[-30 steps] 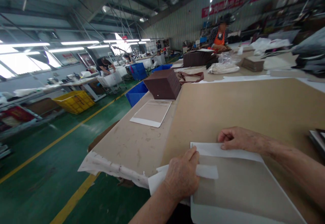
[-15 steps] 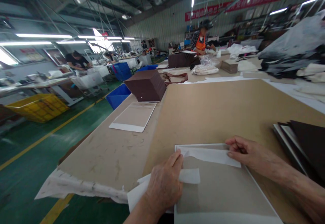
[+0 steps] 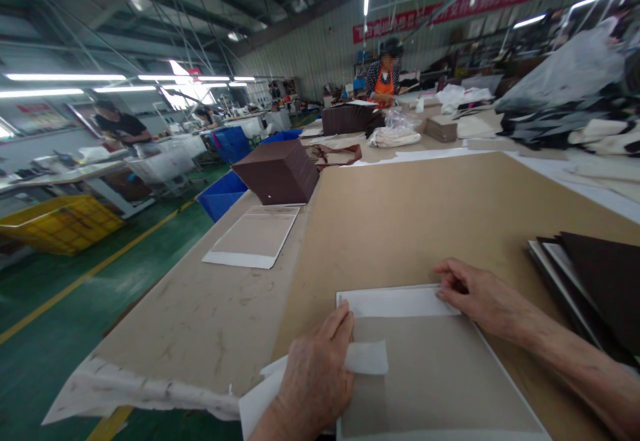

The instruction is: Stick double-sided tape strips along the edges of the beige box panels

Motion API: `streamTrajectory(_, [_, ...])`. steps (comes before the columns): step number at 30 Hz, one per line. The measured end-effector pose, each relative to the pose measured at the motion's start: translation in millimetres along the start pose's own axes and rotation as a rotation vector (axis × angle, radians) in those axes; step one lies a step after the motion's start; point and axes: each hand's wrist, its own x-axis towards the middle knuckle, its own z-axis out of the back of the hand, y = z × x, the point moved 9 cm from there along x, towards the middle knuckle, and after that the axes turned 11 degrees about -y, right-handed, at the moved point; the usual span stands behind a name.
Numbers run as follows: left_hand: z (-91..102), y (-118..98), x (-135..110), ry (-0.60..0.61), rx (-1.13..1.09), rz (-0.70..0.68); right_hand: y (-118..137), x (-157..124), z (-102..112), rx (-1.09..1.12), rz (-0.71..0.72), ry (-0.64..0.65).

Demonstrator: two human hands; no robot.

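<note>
In front of me lies a grey-beige panel (image 3: pixel 440 367) with white edges. A white paper strip (image 3: pixel 395 303) lies flat along its far edge. My left hand (image 3: pixel 317 371) presses its fingertips on the strip's left end, fingers close together. More white strips (image 3: pixel 369 358) stick out from under that hand on both sides, apparently held in it. My right hand (image 3: pixel 473 294) is at the far right corner, its thumb and curled forefinger closed at the strip's right end. The exact contact of its fingertips is partly hidden.
Dark brown sheets (image 3: pixel 600 281) are piled to the right. A similar panel (image 3: pixel 255 234) lies on the left of the table, before a stack of brown boards (image 3: pixel 277 171). A person in an orange apron (image 3: pixel 384 81) stands across the table.
The strip, which slanted and was rippled across the panel, now lies straight and flat along the far edge. My right hand has moved its end slightly away from me. The view has shifted a little.
</note>
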Motion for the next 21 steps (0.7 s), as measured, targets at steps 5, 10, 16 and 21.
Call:
streamTrajectory(5, [-2.4,0,1,0.009,0.010,-0.011,-7,4,-2,-0.034,-0.005,-0.011])
streamTrajectory(10, [-4.0,0,1,-0.004,0.018,-0.040,-10,5,-3,-0.030,-0.018,-0.012])
streamTrajectory(16, [-3.7,1,1,-0.028,0.015,-0.041,-14,7,1,-0.067,0.004,-0.026])
streamTrajectory(21, [-2.5,1,0,-0.051,0.012,-0.049,6,-6,17,-0.217,0.114,-0.277])
